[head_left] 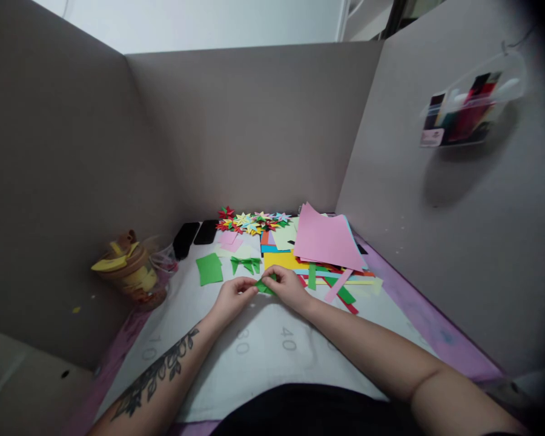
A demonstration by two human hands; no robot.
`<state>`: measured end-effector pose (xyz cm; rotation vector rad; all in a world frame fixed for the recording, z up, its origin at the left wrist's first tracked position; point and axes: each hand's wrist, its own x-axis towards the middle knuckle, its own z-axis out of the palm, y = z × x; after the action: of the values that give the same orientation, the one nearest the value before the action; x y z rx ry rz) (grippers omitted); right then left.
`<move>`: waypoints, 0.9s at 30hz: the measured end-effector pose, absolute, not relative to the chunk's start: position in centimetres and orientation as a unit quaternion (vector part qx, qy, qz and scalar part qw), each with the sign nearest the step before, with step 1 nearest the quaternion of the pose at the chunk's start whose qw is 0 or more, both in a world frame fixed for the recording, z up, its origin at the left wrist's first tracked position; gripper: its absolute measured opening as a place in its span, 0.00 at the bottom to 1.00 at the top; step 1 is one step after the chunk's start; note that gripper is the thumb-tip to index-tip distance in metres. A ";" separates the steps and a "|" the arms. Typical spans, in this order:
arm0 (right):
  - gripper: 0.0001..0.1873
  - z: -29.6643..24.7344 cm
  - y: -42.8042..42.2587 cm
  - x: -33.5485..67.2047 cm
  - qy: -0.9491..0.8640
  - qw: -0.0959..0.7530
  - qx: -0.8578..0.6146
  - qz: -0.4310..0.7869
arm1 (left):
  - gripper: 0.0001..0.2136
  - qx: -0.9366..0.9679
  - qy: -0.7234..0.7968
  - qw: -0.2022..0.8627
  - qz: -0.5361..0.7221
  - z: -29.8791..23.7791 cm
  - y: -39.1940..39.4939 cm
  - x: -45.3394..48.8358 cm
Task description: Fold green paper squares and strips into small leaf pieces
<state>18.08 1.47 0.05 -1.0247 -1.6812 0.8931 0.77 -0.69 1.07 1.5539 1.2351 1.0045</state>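
Between my two hands is a small piece of folded green paper [266,287], low over the white mat. My left hand [237,295] pinches its left edge with thumb and fingertips. The fingers of my right hand [285,284] are closed on its right side and hide part of it. Just beyond lie several folded green paper pieces [246,265], pointed in shape. Left of these rests a stack of green paper squares [209,269]. A yellow sheet [284,261] lies right behind my right hand.
Folded paper stars [249,223] cluster at the back, beside two dark phones [206,232]. Large pink sheets [327,237] and loose paper strips [340,289] lie to the right. A brown container [134,272] stands left. Grey panels [254,133] enclose the table; a clear pouch [472,112] hangs right.
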 end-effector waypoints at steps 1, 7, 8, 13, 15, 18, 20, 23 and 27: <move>0.05 0.0 1.5 18.0 -0.679 0.473 -0.420 0.372 | 0.11 0.634 0.501 0.435 0.398 1.1 -0.8 0.8; 0.18 -0.7 2.1 17.8 -0.527 0.487 -0.388 0.579 | 0.11 0.583 0.529 0.456 0.415 1.2 -0.6 0.7; 0.18 -0.7 2.2 17.8 -0.489 0.477 -0.383 0.622 | 0.11 0.575 0.532 0.456 0.423 1.3 -0.5 0.6; 0.12 -0.5 2.0 17.6 -0.376 0.431 -0.362 0.736 | 0.12 0.562 0.542 0.437 0.446 1.3 -0.3 0.2; 0.10 -0.5 1.9 17.4 -0.355 0.434 -0.356 0.747 | 0.12 0.567 0.547 0.423 0.448 1.2 -0.3 0.2; 0.07 -0.6 1.8 17.1 -0.326 0.454 -0.357 0.749 | 0.11 0.580 0.550 0.398 0.450 1.0 -0.3 0.3; 0.08 -0.6 1.8 17.0 -0.317 0.469 -0.356 0.743 | 0.11 0.583 0.554 0.390 0.448 0.9 -0.3 0.4; 0.11 -0.5 1.6 16.9 -0.324 0.484 -0.360 0.729 | 0.11 0.579 0.558 0.392 0.446 0.8 -0.3 0.5; 0.16 -0.5 1.4 16.9 -0.363 0.499 -0.368 0.696 | 0.11 0.584 0.549 0.393 0.451 0.7 -0.4 0.6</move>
<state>16.92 1.43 -0.49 -0.8911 -0.8777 1.6838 0.59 -0.42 0.71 1.4813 1.3928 1.1440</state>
